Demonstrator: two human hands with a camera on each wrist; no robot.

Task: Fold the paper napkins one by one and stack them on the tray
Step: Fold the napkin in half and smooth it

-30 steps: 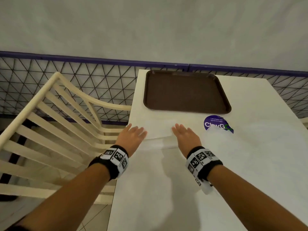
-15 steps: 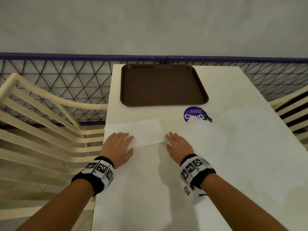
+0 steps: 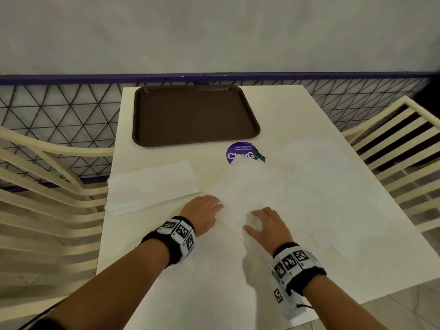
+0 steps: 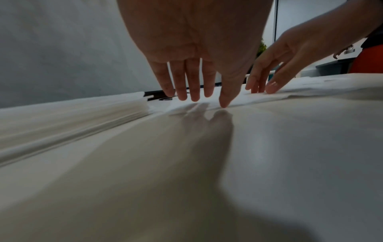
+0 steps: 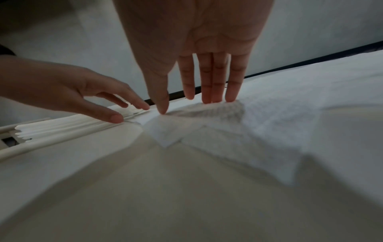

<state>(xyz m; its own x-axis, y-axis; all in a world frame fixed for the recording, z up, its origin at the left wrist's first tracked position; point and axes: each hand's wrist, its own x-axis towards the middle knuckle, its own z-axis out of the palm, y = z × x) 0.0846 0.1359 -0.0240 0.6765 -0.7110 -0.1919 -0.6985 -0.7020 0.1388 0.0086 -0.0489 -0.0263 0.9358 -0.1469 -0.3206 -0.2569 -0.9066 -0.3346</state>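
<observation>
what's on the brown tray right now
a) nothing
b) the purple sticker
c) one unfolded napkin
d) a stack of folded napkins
a: the tray shows only bare brown surface, while the folded napkin lies on the table in front of it.

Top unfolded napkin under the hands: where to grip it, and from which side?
Grip the napkin at its near corner, coming from the person's side. That corner points toward the person and, in the right wrist view, seems to lift slightly off the table, so a thumb could slip under. The right hand already touches the sheet there; the left hand sits at its left edge.
</observation>
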